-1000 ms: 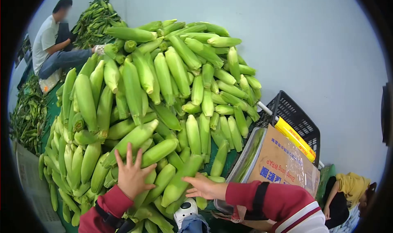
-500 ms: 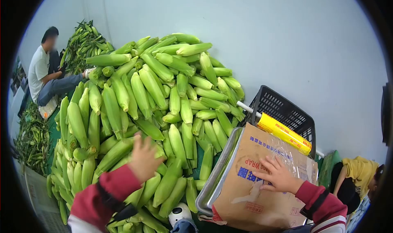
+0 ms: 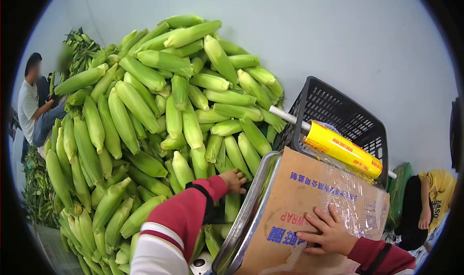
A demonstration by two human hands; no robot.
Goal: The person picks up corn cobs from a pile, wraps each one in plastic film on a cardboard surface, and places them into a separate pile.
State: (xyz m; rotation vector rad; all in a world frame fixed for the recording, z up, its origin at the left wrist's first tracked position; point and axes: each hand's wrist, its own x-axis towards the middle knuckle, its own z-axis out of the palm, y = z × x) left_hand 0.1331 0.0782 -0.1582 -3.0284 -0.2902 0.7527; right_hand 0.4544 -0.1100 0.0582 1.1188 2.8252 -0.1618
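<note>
My left hand (image 3: 233,180) reaches down among the corn by the tray's edge, its fingers curled over the top end of a green-husked ear of corn (image 3: 232,206). The sleeve and the hand hide part of that ear. My right hand (image 3: 329,232) lies flat with fingers spread on a brown cardboard sheet (image 3: 275,217) printed with blue and red letters. Beneath the sheet are stacked metal trays (image 3: 246,197). Clear plastic film covers the sheet's upper right part. A big heap of unshucked corn (image 3: 130,110) fills the left and middle of the view.
A black plastic crate (image 3: 345,105) stands behind the cardboard, with a yellow roll of wrap (image 3: 340,147) on a white tube along its near side. A seated person (image 3: 31,105) is at the far left beside more corn. Another person in yellow (image 3: 437,193) is at the right.
My left hand has moved right and down from above the heap to an ear beside the trays. My right hand stays on the cardboard. The view has shifted.
</note>
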